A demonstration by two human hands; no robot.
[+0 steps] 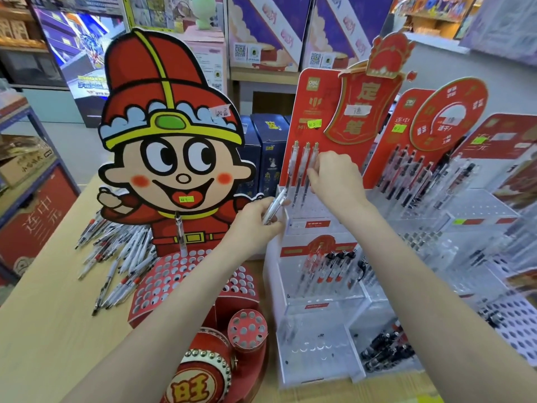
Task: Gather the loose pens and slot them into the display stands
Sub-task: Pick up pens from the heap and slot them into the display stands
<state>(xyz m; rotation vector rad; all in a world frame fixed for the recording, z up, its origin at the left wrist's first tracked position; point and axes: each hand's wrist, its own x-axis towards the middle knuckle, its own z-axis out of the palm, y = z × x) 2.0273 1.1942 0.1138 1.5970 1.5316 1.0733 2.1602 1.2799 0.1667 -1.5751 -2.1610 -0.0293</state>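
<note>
- left hand (255, 225): bare, no glove, no ring seen
- right hand (337, 177): bare, no glove, no ring seen
- both wrists, just behind the hands: no watch, no band
- both forearms, further back from the hands: bare to the frame edge, no sleeve in view
- nails: too blurred to tell

Bright, even indoor light; wide-angle bending at edges, slightly soft throughout.
</note>
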